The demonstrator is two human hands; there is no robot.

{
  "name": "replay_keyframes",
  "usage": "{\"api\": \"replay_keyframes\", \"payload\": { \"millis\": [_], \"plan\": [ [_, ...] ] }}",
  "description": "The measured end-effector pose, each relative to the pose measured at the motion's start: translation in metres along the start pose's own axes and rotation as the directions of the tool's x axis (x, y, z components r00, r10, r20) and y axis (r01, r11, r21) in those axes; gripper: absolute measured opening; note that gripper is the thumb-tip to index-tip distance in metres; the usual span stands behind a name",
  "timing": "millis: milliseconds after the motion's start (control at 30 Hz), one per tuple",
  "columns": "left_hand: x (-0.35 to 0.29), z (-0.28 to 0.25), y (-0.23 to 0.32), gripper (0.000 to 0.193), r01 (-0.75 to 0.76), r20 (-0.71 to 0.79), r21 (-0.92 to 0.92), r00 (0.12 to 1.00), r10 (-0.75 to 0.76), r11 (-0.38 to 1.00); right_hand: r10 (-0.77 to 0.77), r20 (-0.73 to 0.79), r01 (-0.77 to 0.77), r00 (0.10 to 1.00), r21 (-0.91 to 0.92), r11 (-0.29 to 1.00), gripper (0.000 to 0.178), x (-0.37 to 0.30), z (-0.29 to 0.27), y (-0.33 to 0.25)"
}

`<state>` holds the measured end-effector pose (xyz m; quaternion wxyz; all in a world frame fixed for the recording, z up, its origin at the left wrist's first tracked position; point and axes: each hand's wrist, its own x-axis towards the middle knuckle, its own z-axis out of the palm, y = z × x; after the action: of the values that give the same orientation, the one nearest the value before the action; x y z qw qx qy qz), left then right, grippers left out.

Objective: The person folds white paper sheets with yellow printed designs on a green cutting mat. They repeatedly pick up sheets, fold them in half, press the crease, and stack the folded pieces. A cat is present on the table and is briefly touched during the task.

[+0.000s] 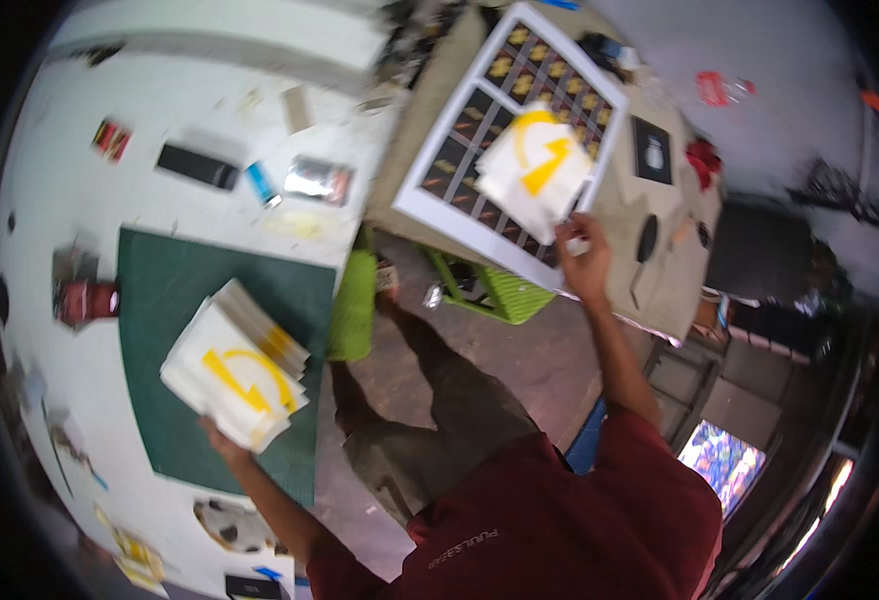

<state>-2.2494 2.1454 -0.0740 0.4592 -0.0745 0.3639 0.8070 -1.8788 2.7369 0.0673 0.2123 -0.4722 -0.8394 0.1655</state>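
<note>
A stack of white sheets point(187, 365) with a yellow bolt-and-ring print lies slightly fanned on a dark green cutting mat point(159, 300) at the left. My left hand point(227, 445) is at its near edge, fingers closed on it; some fingers are hidden. To the right, a second pile of similar white sheets point(507, 165) rests on a large white-bordered printed sheet point(429, 205) with dark panels. My right hand point(584, 262) is by that pile's near corner, fingers curled together. Something small and whitish shows between them, too blurred to name.
On the white table point(69, 190) are a black oblong point(197, 167), a blue lighter-like thing point(262, 185) and a shiny packet point(317, 181). A bright green stool point(504, 295) stands below the right table. Scissors point(646, 245) and a dark square card point(651, 150) lie right of the printed sheet.
</note>
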Motion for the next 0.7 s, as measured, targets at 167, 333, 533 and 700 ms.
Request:
{"api": "replay_keyframes", "payload": {
  "millis": [167,333,533,700],
  "plan": [
    [0.016,0.025,0.003,0.074,0.038,-0.333,0.238,0.942,0.045,0.971,0.199,-0.111,-0.212,0.974,-0.125,0.969,0.044,-0.030,-0.027,0.030],
    [0.014,0.015,0.012,0.069,0.077,-0.343,0.257,0.939,0.017,0.963,0.451,-0.527,-0.687,0.720,-0.447,0.574,0.080,-0.039,-0.066,0.183],
    [0.015,0.032,0.016,0.067,0.091,-0.362,0.200,0.932,-0.012,0.976,0.856,-0.364,-0.924,0.367,-0.245,0.292,0.079,-0.038,-0.086,0.253],
    [0.018,0.046,0.012,0.068,0.084,-0.394,0.172,0.919,-0.010,0.981,0.759,-0.469,-0.882,0.451,-0.108,0.458,0.055,-0.031,-0.051,0.224]
  ]
}}
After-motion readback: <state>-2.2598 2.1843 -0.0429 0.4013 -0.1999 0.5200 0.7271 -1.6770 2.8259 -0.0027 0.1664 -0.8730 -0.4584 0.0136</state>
